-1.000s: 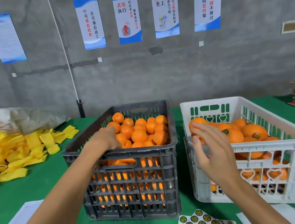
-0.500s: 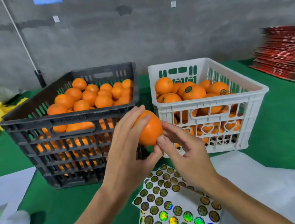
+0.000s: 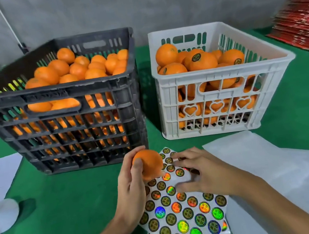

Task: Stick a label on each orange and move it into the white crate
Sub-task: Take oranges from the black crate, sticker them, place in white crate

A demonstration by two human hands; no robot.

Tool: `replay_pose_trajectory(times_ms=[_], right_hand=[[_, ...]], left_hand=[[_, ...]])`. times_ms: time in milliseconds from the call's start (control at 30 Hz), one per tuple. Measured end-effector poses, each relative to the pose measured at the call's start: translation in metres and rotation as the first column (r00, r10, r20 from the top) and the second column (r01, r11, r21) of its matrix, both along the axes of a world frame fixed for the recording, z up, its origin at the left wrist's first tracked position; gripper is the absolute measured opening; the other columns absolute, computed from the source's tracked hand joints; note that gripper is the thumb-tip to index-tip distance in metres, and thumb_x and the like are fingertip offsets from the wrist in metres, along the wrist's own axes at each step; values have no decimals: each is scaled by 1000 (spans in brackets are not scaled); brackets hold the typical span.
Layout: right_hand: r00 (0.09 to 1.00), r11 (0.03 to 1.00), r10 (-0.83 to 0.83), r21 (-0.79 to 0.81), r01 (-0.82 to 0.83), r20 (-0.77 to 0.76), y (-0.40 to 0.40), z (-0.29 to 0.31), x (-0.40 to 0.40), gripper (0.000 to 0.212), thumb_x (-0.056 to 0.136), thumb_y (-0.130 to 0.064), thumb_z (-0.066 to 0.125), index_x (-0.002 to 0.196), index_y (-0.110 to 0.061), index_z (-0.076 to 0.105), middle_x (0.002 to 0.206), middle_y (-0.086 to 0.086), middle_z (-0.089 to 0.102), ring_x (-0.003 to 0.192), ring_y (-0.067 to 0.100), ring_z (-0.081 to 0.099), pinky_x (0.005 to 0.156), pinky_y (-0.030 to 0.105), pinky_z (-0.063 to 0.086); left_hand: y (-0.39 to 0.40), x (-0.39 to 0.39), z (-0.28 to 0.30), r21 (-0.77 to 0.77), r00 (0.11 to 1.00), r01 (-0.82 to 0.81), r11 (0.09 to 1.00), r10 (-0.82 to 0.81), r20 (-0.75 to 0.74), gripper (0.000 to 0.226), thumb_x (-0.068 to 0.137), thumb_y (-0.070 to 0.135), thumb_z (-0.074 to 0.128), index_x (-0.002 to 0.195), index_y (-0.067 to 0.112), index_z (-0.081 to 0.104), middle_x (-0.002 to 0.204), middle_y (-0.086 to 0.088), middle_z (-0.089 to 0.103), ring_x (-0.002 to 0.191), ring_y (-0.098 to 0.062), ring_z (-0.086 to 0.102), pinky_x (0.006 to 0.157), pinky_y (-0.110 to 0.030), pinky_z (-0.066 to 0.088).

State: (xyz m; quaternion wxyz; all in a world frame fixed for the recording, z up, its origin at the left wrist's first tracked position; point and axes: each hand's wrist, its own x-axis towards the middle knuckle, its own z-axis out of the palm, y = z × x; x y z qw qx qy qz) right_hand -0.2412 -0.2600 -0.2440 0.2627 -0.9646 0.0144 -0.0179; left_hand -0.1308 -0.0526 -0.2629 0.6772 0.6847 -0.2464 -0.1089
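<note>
Left hand (image 3: 130, 183) grips orange (image 3: 149, 163); right hand (image 3: 203, 175) spread over sticker sheet (image 3: 185, 217).

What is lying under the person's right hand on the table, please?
Under the right hand lies the sticker sheet, with rows of round holographic labels showing around it. The fingers cover several labels, so whether one is being peeled cannot be seen.

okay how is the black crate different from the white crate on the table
The black crate is dark, taller and looks larger; the white crate is lower and pale. The black crate's oranges show no labels, while several oranges in the white crate carry round stickers. The white crate has heart-shaped cutouts; the black has plain slots. Both are slotted plastic, hold oranges and stand on the green table.
</note>
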Motion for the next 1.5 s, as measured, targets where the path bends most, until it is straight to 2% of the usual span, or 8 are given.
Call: replay_pose_trajectory(times_ms=[367,567,767,1033,1167,1267,1367,1500], right_hand=[[971,992,-78,114,52,228,4,-19,5,29,89,-40,77,112,-23,81,117,-15,66,107,10,53,94,31,46],[965,866,-235,475,154,116,5,-22,9,11,89,-29,79,99,-25,83,108,-16,68,114,10,57,95,27,50],[917,710,-395,651,268,52,9,-16,16,16,92,-6,73,84,-17,82,95,-4,73,91,16,67,76,35,52],[805,921,-331,355,161,493,56,13,6,15,100,-22,66,109,-19,78,111,-15,67,109,8,64,94,31,54],[813,956,-233,280,89,533,63,35,-6,43,104,-57,46,138,-35,62,139,-27,56,132,5,53,107,31,48],[737,971,-118,-78,227,666,55,63,-1,70,96,-63,57,151,-20,48,154,-11,50,140,6,48,112,25,42],[608,909,-163,-120,398,777,34,97,14,77,92,-58,60,145,-3,54,142,8,62,121,18,67,94,32,59],[485,812,-280,-64,580,829,-11,142,23,76,97,-61,55,147,-3,51,122,13,73,85,23,75,68,34,60]], left_hand=[[-5,-3,-14,33,987,105,994,-100,-127,46,100,66,40,132,37,55,113,7,63,111,-39,64,94,-67,54],[-5,-9,-12,99,993,116,988,-114,-28,30,105,51,33,123,42,56,103,19,62,93,-7,60,78,-14,49],[-8,-8,-6,70,987,137,988,-130,-98,33,103,54,34,120,39,58,101,6,65,91,-28,70,80,-41,60],[-3,-16,14,-27,980,156,987,-158,-117,40,100,61,37,120,35,60,111,-11,60,89,-25,64,76,-35,57],[-8,-10,39,-71,987,161,984,-162,-10,61,93,77,40,132,33,53,109,3,60,90,-17,65,76,-33,58],[-30,-9,79,-51,986,164,985,-163,33,49,93,80,38,127,49,53,115,6,61,93,-11,70,76,-25,59],[-62,-6,127,-8,967,242,970,-240,87,36,98,75,35,127,60,48,120,16,60,102,5,67,82,-9,51],[-96,8,191,91,903,288,953,-302,305,64,96,76,32,151,44,36,156,18,36,128,30,34,117,-18,33]])
